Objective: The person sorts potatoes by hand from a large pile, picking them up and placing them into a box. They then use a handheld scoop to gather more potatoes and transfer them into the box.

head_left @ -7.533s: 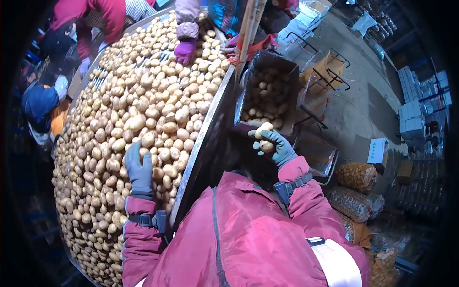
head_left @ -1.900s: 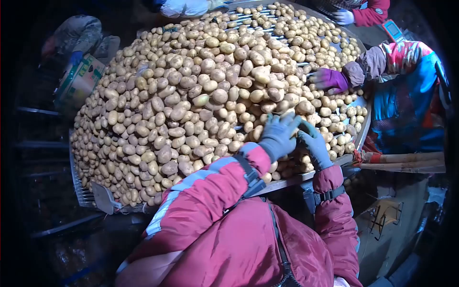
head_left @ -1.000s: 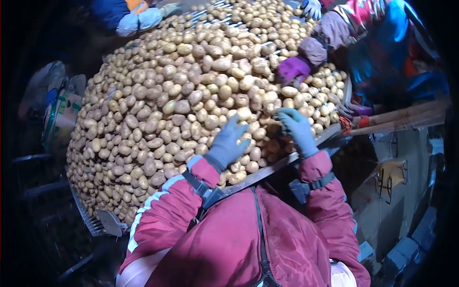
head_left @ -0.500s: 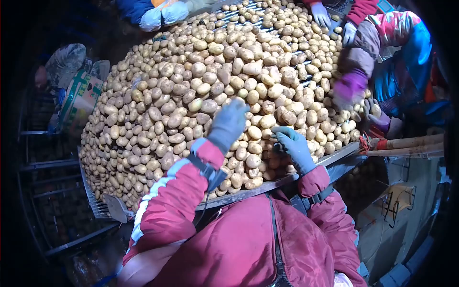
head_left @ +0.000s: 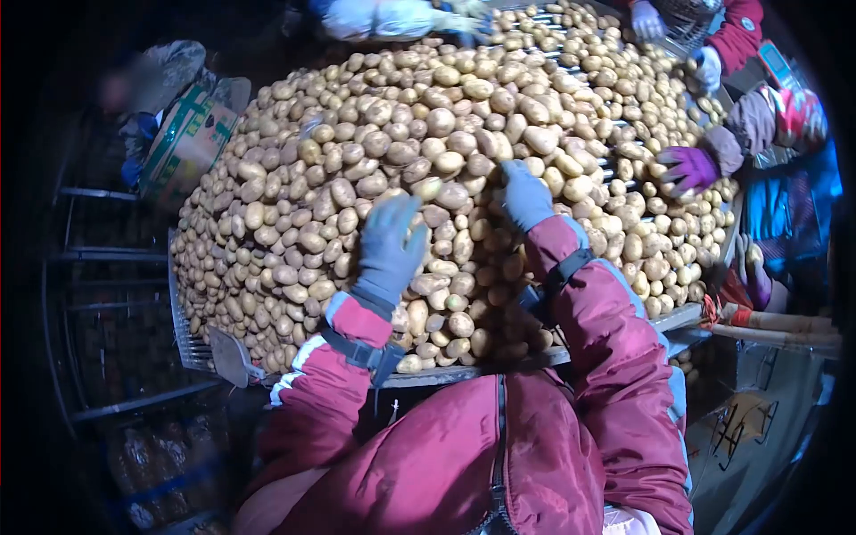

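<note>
A broad heap of potatoes [head_left: 357,143] lies in front of me. My left hand [head_left: 390,245], in a blue-grey glove, rests over the near-middle of the heap, with its fingers stretched forward and the thumb apart. No potato shows in its grasp. Farther right, my right hand [head_left: 528,196], in the same kind of glove, reaches down onto the potatoes. Its fingers point away and down, bunched and mostly hidden, so whether a potato is in them does not show. A greenish potato [head_left: 427,188] lies just beyond the left fingertips.
A metal rim [head_left: 428,377] borders the heap in front of me. Co-workers' gloved hands, one in a purple glove [head_left: 688,169], are at the right and far edges. A green-and-white carton [head_left: 189,138] stands at left. Bars of a roller bed [head_left: 606,169] show between potatoes.
My left hand has moved left and slightly nearer over the potatoes. My right hand has reached farther forward into the heap. The view has shifted, and the co-worker's purple glove has lifted its fingers apart.
</note>
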### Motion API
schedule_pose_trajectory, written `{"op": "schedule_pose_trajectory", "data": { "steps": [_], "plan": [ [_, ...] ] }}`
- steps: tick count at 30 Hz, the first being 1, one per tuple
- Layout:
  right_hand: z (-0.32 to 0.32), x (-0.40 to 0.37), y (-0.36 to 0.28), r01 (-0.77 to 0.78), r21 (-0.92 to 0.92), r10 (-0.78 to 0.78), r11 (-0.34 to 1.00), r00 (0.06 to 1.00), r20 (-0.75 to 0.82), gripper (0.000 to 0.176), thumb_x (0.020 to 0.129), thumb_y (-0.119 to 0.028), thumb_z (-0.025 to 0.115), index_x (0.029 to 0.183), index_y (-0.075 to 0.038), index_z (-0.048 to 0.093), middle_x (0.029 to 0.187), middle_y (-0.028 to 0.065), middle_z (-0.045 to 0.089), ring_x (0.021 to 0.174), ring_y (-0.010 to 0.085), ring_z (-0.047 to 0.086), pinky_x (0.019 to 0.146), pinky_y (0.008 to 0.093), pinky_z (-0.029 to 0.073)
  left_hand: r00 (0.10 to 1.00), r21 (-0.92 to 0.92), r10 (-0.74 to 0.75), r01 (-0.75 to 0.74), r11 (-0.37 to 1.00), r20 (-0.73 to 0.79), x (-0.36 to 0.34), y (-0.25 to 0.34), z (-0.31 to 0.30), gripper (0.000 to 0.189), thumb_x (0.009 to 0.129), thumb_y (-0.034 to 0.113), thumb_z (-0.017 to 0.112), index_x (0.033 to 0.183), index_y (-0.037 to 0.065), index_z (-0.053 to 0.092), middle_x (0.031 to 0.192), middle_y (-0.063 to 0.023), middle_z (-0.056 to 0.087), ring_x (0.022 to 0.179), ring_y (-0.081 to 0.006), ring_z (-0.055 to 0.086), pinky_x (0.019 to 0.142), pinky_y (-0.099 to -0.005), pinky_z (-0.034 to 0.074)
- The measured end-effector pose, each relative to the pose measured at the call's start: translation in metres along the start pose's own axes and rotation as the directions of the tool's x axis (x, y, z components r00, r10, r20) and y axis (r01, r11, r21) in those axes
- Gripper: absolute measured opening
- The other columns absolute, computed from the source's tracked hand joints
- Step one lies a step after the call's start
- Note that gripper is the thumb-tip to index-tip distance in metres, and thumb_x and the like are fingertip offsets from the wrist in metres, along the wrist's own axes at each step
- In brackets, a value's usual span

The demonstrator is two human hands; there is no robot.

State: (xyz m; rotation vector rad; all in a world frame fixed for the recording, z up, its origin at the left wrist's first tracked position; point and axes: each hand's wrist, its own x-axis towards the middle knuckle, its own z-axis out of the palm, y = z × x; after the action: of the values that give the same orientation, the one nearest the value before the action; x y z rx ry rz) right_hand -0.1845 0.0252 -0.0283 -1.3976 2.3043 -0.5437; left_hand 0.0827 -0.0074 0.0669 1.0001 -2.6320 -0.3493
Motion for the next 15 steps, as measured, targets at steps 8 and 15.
{"op": "schedule_pose_trajectory", "data": {
  "steps": [8, 15],
  "plan": [
    [-0.044, -0.017, 0.007, 0.302, 0.261, -0.33, 0.917, 0.942, 0.069, 0.031, 0.087, -0.023, 0.072, 0.112, -0.006, 0.065, 0.092, 0.0069, 0.07, 0.08, 0.0201, 0.068, 0.073, 0.0342, 0.056, 0.998, 0.067, -0.034, 0.03, 0.997, 0.054, 0.065, 0.014, -0.002, 0.051, 0.086, 0.028, 0.074, 0.133, 0.013, 0.064, 0.126, -0.0156, 0.064, 0.116, -0.0359, 0.059, 0.099, -0.0466, 0.05],
    [-0.069, -0.12, 0.007, -0.522, 0.816, 0.013, -0.247, 0.84, 0.542, 0.041, 0.098, -0.045, 0.068, 0.117, -0.01, 0.066, 0.098, 0.0044, 0.069, 0.076, 0.018, 0.066, 0.061, 0.0303, 0.054, 0.983, -0.353, -0.118, 0.161, 0.921, 0.141, 0.054, 0.087, 0.025, 0.044, 0.09, 0.033, 0.072, 0.127, 0.012, 0.064, 0.118, -0.0201, 0.067, 0.108, -0.0373, 0.066, 0.092, -0.0449, 0.054]
  ]
}}
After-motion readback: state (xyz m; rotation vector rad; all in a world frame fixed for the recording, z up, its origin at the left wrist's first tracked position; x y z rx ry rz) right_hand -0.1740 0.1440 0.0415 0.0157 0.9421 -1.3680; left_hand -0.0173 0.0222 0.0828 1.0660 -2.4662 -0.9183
